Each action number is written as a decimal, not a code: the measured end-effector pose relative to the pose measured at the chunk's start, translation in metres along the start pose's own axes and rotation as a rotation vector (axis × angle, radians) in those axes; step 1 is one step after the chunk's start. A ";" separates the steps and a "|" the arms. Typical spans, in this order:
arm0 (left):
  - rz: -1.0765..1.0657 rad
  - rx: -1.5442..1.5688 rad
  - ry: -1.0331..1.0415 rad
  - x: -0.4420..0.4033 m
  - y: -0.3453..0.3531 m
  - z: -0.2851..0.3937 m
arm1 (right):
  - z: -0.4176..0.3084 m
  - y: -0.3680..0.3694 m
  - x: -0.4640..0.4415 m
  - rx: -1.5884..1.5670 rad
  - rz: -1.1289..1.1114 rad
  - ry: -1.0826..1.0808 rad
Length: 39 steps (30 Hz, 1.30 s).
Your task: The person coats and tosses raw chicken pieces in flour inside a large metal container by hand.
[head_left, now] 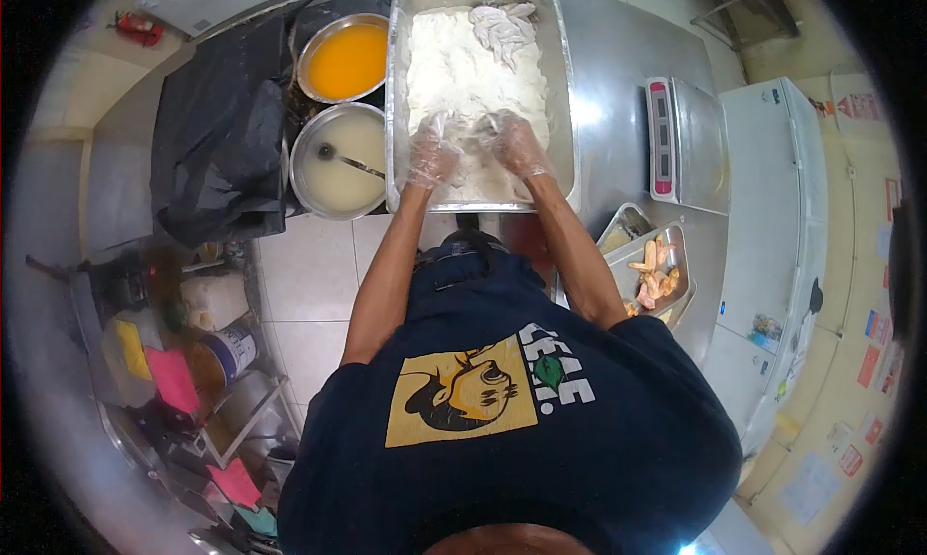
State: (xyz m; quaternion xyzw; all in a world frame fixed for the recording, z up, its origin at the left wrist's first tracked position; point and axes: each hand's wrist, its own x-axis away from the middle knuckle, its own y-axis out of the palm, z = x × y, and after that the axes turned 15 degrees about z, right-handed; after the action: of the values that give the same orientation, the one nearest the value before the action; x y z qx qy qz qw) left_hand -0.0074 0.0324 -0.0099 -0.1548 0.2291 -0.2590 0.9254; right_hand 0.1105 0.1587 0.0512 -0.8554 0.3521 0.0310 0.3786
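Observation:
A deep metal tray (572, 121) holds a thick bed of white flour-like powder (449, 58). Pale, powder-coated pieces (504, 34) lie in its far right corner. Both my hands wear clear plastic gloves and are low in the near half of the tray. My left hand (435, 152) is curled closed at the powder; whatever it holds is hidden. Just to its right, my right hand (517, 146) is also curled, its fingertips turned inward, its contents too unclear to name. A small gap separates the hands.
Left of the tray are a bowl of orange liquid (348, 61) and a bowl of cloudy liquid (333, 183) with a ladle (352, 159). Black plastic sheeting (217, 130) lies beyond them. At right are a scale (697, 145) and a small tray with browned pieces (657, 275).

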 end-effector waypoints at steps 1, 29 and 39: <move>-0.006 -0.110 0.088 -0.001 0.000 0.002 | -0.009 -0.007 -0.006 0.042 0.044 0.002; -0.246 -1.045 0.383 0.016 0.013 0.032 | -0.109 -0.020 -0.070 -0.392 0.208 0.313; -0.641 -0.803 0.037 0.033 -0.001 0.028 | -0.158 0.131 -0.111 -0.266 -0.271 -0.237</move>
State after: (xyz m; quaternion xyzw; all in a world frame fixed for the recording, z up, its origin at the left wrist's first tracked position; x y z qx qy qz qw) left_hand 0.0312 0.0180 0.0027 -0.5556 0.2681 -0.4240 0.6630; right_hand -0.0886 0.0564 0.1166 -0.9277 0.1798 0.1265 0.3018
